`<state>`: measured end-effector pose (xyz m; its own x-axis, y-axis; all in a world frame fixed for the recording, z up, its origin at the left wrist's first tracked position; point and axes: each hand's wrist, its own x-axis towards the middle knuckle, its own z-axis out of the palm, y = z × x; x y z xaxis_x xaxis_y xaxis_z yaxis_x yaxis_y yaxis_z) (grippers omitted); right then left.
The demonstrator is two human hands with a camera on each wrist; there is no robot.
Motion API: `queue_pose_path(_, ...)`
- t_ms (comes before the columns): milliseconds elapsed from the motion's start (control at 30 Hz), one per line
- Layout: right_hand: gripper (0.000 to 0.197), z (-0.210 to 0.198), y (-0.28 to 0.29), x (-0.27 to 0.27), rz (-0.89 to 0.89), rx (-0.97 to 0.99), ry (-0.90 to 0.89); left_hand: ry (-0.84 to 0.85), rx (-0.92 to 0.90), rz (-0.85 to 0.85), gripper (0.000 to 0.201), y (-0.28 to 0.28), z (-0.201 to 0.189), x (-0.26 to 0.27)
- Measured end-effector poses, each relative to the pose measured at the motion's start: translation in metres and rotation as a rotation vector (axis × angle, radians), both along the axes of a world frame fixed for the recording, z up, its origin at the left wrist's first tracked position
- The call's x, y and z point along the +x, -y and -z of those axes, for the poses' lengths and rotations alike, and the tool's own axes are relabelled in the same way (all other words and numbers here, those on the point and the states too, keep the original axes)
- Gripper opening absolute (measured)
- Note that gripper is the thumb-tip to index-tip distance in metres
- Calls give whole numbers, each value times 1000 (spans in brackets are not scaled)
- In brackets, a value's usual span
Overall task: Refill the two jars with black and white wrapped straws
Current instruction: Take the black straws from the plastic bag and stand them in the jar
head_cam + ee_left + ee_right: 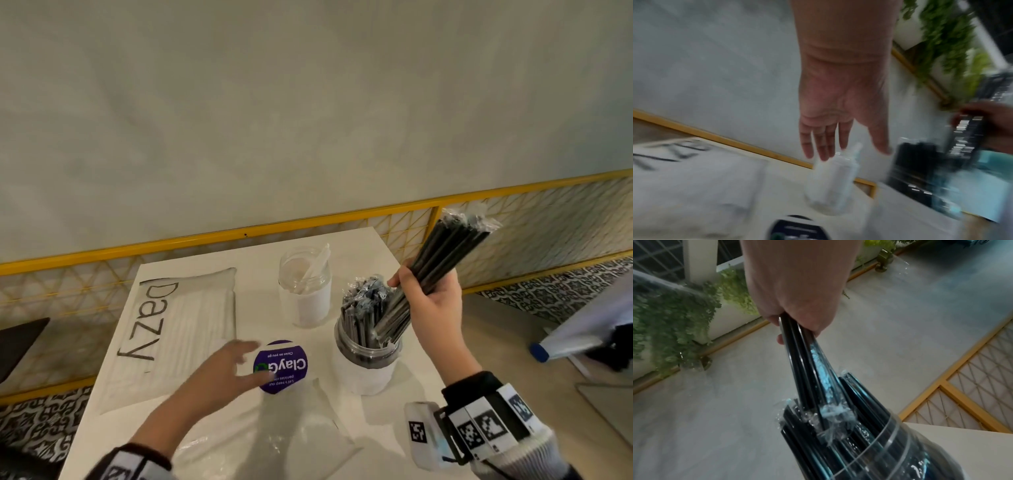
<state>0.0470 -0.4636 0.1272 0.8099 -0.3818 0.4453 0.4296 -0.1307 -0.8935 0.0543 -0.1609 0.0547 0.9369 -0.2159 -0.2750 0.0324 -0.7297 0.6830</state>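
My right hand [430, 294] grips a bundle of black wrapped straws [442, 253], tilted, with its lower end inside the right clear jar [368, 356], which holds several black straws. In the right wrist view the hand [797, 308] clutches the black straws [809, 363] above the jar's rim [890, 444]. The left clear jar [305, 291] stands further back with one white wrapped straw [317, 263] leaning in it. My left hand [226, 366] hovers open over the table, fingers spread, holding nothing; in the left wrist view the left hand [838, 129] is blurred above the left jar [830, 181].
A flat clear bag of white straws [178, 332] marked with black letters lies at the table's left. A round purple sticker [281, 366] sits mid-table, and an empty clear plastic bag [284, 435] lies near the front edge. A yellow-framed railing [308, 222] runs behind the white table [260, 260].
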Motion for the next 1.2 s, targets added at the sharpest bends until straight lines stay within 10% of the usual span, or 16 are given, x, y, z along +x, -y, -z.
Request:
queue_pose_path(133, 9, 13, -1, 10, -10, -10, -28, 72, -222, 241, 121, 98, -16, 18)
queue_pose_path(267, 9, 35, -5, 21, 30, -6, -70, 46, -509, 323, 105, 151, -4, 45)
queue_pose_path(900, 45, 53, -10, 55, 217, -168, 146, 36, -631, 293, 101, 164, 18, 62)
queue_pose_path(1200, 41, 82, -8, 41, 349, -888, -83, 75, -530, 274, 97, 164, 25, 65)
